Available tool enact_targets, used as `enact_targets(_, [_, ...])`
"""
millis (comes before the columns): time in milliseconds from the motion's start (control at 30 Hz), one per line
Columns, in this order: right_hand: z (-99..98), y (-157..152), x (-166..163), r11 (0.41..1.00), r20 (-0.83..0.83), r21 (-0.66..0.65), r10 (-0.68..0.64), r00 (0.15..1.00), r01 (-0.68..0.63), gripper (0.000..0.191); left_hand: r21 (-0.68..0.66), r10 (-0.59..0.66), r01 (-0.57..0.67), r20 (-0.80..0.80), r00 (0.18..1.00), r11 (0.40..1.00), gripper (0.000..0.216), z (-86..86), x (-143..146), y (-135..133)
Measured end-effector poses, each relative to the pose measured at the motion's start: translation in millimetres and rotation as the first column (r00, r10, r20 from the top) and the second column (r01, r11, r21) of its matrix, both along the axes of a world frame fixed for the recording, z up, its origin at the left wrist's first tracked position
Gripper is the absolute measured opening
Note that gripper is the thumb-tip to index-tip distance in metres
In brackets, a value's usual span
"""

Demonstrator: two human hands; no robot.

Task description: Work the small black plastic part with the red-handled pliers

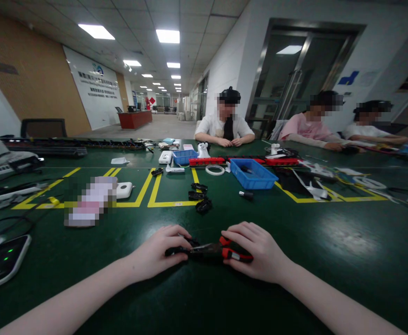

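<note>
Head view: both bare hands meet low over a dark green, glossy surface (pixel 204 302). The left hand (pixel 157 249) has its grip closed around a small, slender black part (pixel 175 251), pinched between thumb and fingers. The right hand (pixel 259 251) has its grip wrapped about the red-and-black handles of a pair of dark metal pliers (pixel 209 250). The pliers lie between the hands, their tips pointing left and reaching the black part near the left fingertips; whether they bite on it is too small to tell. The handles stand spread within the right hand.

Beyond the hands, a loose cluster of small black pieces (pixel 204 205) sits by a corner of yellow tape (pixel 167 204). To its right is a short black cylinder (pixel 246 195), just in front of a rectangular blue plastic bin (pixel 259 181) with dark items inside. A white ring-shaped coil (pixel 215 170) lies near the bin's left side. Farther left, a blurred pale rectangular object (pixel 92 202) rests beside a white, rounded square device (pixel 123 190). Across the surface sits a person in a white shirt (pixel 209 124), hands together near the far edge.
</note>
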State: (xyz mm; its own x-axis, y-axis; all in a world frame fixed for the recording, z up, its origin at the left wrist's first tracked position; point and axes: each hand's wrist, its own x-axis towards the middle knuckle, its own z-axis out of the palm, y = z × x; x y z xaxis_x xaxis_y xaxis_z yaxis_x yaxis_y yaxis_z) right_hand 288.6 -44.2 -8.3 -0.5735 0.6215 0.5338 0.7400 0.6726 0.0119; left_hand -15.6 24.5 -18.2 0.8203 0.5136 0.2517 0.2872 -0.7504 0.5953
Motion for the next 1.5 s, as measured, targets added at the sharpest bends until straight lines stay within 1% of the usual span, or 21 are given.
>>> enact_targets(233, [-1.6, -1.7, -3.3, 0.999, -0.022, -0.034, -0.009, 1.0, 0.008, 0.043, -0.01, -0.016, 0.016, -0.016, 1.0, 1.0, 0.021, -1.8, -0.4, 2.0])
enact_targets(533, [-1.7, -0.5, -3.6, 1.0, -0.011, 0.001, -0.014, 1.0, 0.014, 0.041, 0.0, -0.016, 0.016, -0.015, 1.0, 1.0, 0.019, -2.5, -0.4, 2.4])
enact_targets(800, [0.1, -0.3, -0.9, 1.0, -0.016, -0.001, -0.03, 0.999, 0.03, 0.043, -0.002, 0.006, -0.006, -0.001, 1.0, 1.0, 0.018, 1.7, -0.1, -3.0])
enact_targets(967, [0.3, 0.6, -0.6, 0.998, -0.029, -0.04, -0.047, 0.998, 0.046, 0.043, 0.012, -0.002, 0.002, -0.002, 1.0, 1.0, 0.018, 1.5, -0.3, -1.8])
enact_targets(1333, [-0.2, 0.4, -1.6, 0.999, -0.029, -0.044, -0.021, 0.999, 0.02, 0.045, 0.019, -0.007, 0.007, -0.009, 1.0, 1.0, 0.018, -0.2, -1.1, 0.1])
enact_targets(1500, [0.7, 0.7, -2.3, 0.999, -0.03, -0.047, -0.027, 0.999, 0.025, 0.043, 0.024, -0.03, 0.03, -0.016, 0.999, 0.999, 0.017, -0.7, -1.4, 1.8])
